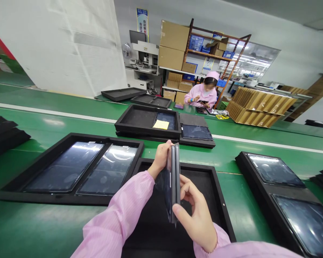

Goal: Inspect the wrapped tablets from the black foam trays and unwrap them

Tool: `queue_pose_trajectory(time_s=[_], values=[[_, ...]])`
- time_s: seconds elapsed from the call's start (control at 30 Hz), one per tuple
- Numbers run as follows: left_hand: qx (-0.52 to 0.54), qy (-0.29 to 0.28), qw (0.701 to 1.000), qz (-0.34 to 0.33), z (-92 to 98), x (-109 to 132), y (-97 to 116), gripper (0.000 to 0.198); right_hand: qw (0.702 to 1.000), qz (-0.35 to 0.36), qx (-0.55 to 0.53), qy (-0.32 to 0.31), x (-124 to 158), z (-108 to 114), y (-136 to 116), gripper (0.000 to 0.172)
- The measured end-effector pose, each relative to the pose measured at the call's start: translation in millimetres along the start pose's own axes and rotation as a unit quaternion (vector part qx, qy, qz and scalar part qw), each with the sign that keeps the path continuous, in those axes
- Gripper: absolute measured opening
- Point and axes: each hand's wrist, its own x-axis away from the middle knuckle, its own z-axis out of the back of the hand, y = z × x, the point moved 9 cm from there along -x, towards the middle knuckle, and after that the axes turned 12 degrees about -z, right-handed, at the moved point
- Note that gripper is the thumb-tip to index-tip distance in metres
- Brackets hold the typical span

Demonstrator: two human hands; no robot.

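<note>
A small stack of thin tablet screens (pixel 174 182) stands on edge between my hands, seen almost edge-on. My left hand (pixel 161 156) grips its far upper end, the thumb over the top. Around the near right side, my right hand (pixel 195 211) is closed, thumb on the edge and fingers against the back face. Below lies a black foam tray (pixel 215 200), partly hidden by my arms and the stack. Left of it, another black tray (pixel 70 199) holds two tablet screens (pixel 107 170) side by side, glossy and film-covered.
At right, two screens rest on a black foam block (pixel 261 191). Beyond my hands sit stacked trays (pixel 148 134), one with a yellow note (pixel 160 124), beside another screen (pixel 196 132). Black foam pieces (pixel 5 136) lie far left. A co-worker (pixel 204 94) sits across the green bench (pixel 54 122).
</note>
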Motion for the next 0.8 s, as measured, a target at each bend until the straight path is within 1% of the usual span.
queue_pose_trajectory(time_s=[0.27,0.47,0.8], values=[[0.000,-0.007,1.000,-0.003,-1.2,-0.7,1.9,0.065,1.000,0.005,0.002,-0.007,-0.1,-0.4,-3.3,0.018],[-0.003,0.001,1.000,-0.004,0.6,-1.2,-0.2,0.066,0.999,0.019,0.024,-0.013,-1.2,-0.8,-6.9,0.020],[-0.004,0.020,1.000,0.000,6.9,-2.9,-7.6,0.067,0.999,-0.009,-0.013,-0.028,-2.2,-2.0,0.3,0.023]])
